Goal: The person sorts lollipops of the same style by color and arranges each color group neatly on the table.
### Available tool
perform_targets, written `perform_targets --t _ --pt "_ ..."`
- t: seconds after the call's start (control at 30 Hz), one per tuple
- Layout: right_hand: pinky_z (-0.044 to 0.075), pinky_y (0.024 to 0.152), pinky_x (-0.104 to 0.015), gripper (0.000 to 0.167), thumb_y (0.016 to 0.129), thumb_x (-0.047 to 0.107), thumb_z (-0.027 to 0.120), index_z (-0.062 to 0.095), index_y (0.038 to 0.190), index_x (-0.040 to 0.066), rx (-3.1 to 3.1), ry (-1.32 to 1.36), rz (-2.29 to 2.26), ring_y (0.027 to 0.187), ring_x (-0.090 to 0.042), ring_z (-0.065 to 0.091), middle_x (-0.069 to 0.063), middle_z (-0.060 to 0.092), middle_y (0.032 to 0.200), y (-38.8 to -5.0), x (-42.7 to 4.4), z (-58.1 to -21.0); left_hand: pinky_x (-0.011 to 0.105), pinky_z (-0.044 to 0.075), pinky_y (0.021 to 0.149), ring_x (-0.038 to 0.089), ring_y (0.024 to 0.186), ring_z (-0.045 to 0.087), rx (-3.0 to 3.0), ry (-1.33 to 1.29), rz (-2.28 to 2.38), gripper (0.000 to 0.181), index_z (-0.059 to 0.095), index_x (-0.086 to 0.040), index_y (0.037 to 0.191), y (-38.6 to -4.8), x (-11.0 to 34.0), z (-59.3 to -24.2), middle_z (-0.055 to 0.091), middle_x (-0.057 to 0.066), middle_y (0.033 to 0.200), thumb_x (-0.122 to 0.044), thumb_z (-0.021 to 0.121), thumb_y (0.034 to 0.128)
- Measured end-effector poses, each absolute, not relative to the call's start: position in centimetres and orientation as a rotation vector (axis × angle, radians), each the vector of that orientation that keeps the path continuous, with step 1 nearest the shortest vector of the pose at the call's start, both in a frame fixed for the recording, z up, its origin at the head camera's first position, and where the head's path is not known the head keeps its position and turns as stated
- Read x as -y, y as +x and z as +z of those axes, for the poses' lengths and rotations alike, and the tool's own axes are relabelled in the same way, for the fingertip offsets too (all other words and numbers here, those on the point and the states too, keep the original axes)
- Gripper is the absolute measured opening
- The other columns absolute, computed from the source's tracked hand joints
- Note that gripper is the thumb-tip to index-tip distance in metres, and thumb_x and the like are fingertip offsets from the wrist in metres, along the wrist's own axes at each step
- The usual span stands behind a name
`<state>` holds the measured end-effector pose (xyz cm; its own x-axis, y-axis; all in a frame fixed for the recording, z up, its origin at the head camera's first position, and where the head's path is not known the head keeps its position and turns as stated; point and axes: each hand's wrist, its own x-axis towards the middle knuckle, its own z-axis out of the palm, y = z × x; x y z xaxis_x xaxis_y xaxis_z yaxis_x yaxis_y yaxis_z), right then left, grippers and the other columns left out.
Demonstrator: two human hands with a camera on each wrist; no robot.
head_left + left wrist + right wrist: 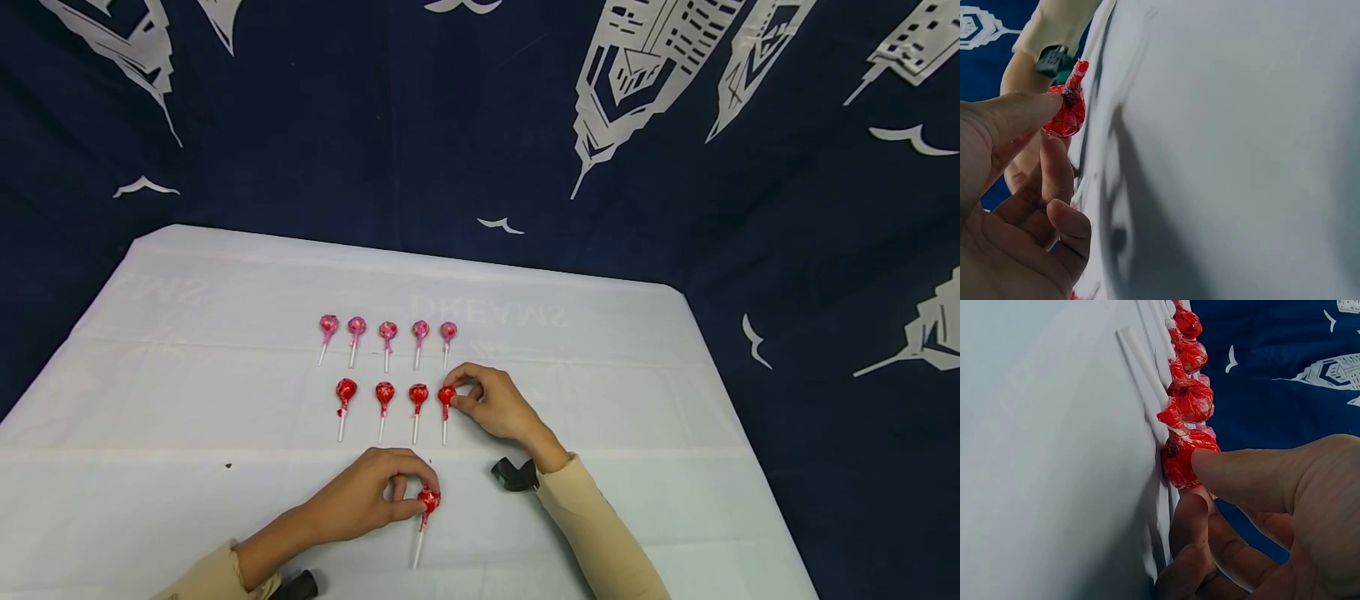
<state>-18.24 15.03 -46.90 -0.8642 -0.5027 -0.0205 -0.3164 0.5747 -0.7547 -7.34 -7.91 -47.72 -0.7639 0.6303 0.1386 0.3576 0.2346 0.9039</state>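
Between thumb and fingers, my left hand [371,497] pinches the wrapped head of a red lollipop [428,500] near the front of the table; its white stick points toward me. In the left wrist view that red lollipop [1067,114] appears raised off the cloth. My right hand [497,403] pinches another red lollipop [446,395] by its head, at the right end of a row of red lollipops [385,393]. The right wrist view has this end lollipop [1180,456] at the thumb tip, its stick along the cloth.
Behind the red row lies a row of several pink lollipops [387,330], sticks toward me. A white cloth [600,358] covers the table, with a small dark speck [228,465] at left. A dark blue printed curtain [480,125] hangs behind.
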Motion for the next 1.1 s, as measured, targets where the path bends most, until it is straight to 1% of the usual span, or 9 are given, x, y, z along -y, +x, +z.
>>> perform_targets --t 0.13,0.33,0.47,0.6,0.7,0.77,0.97,1.1 --pt "0.04 0.057 -0.021 0.02 0.091 0.003 0.071 0.07 0.108 0.013 -2.572 -0.676 -1.165 0.061 -0.01 0.052 -0.004 0.071 0.106 -18.2 -15.0 -46.9 0.022 0.048 0.065 -0.001 0.065 0.053 -2.298 0.858 1.519 0.025 0.072 -0.024 0.105 -8.0 8.7 -47.1 0.068 -0.01 0.095 -0.008 0.079 0.0854" --pt "0.04 0.058 -0.021 0.02 0.09 0.003 0.071 0.07 0.107 0.014 -2.576 -0.668 -1.167 0.06 -0.011 0.052 -0.004 0.07 0.106 -18.1 -15.0 -46.9 0.021 0.045 0.062 0.003 0.067 0.052 -2.464 0.78 1.479 0.026 0.073 -0.026 0.105 -9.2 10.8 -46.0 0.064 -0.011 0.081 -0.013 0.081 0.0847" --pt "0.039 0.058 -0.022 0.02 0.09 0.003 0.071 0.07 0.107 0.014 -2.579 -0.667 -1.169 0.06 -0.013 0.052 -0.004 0.07 0.106 -18.1 -15.0 -46.9 0.022 0.044 0.062 0.005 0.067 0.053 -2.572 0.713 1.477 0.029 0.072 -0.028 0.104 -10.0 12.3 -45.0 0.062 -0.009 0.076 -0.011 0.083 0.0824" --pt "0.039 0.059 -0.021 0.02 0.091 0.004 0.071 0.07 0.108 0.014 -2.579 -0.652 -1.163 0.06 -0.012 0.051 -0.004 0.07 0.106 -18.1 -15.0 -46.9 0.022 0.044 0.063 0.005 0.068 0.053 -2.655 0.706 1.473 0.036 0.072 -0.029 0.104 -10.6 13.8 -44.3 0.062 -0.01 0.079 -0.004 0.083 0.0804" --pt "0.039 0.058 -0.021 0.02 0.091 0.004 0.071 0.07 0.107 0.015 -2.578 -0.646 -1.163 0.061 -0.012 0.051 -0.004 0.071 0.107 -18.1 -15.0 -46.8 0.022 0.043 0.064 0.005 0.068 0.053 -2.705 0.733 1.464 0.036 0.073 -0.026 0.105 -11.1 14.9 -43.9 0.062 -0.01 0.079 0.0 0.081 0.0802" --pt "0.039 0.058 -0.021 0.02 0.091 0.004 0.071 0.07 0.107 0.015 -2.58 -0.642 -1.165 0.061 -0.012 0.051 -0.003 0.071 0.107 -18.1 -15.0 -46.9 0.022 0.042 0.062 0.005 0.068 0.052 -2.738 0.729 1.44 0.035 0.073 -0.025 0.105 -11.4 15.5 -43.6 0.062 -0.01 0.079 -0.001 0.081 0.0807" --pt "0.039 0.059 -0.021 0.02 0.091 0.005 0.072 0.07 0.108 0.015 -2.578 -0.638 -1.151 0.061 -0.011 0.051 -0.003 0.07 0.107 -18.1 -14.9 -46.9 0.023 0.041 0.06 0.008 0.067 0.051 -2.797 0.591 1.339 0.031 0.073 -0.027 0.104 -11.8 17.2 -43.1 0.059 -0.006 0.074 -0.006 0.081 0.0824" --pt "0.039 0.058 -0.021 0.02 0.09 0.004 0.072 0.07 0.107 0.015 -2.583 -0.637 -1.156 0.06 -0.011 0.05 -0.003 0.07 0.106 -18.1 -15.0 -46.9 0.024 0.041 0.06 0.01 0.067 0.051 -2.816 0.553 1.294 0.03 0.073 -0.024 0.106 -12.2 18.3 -43.2 0.058 -0.005 0.073 -0.006 0.08 0.0832"
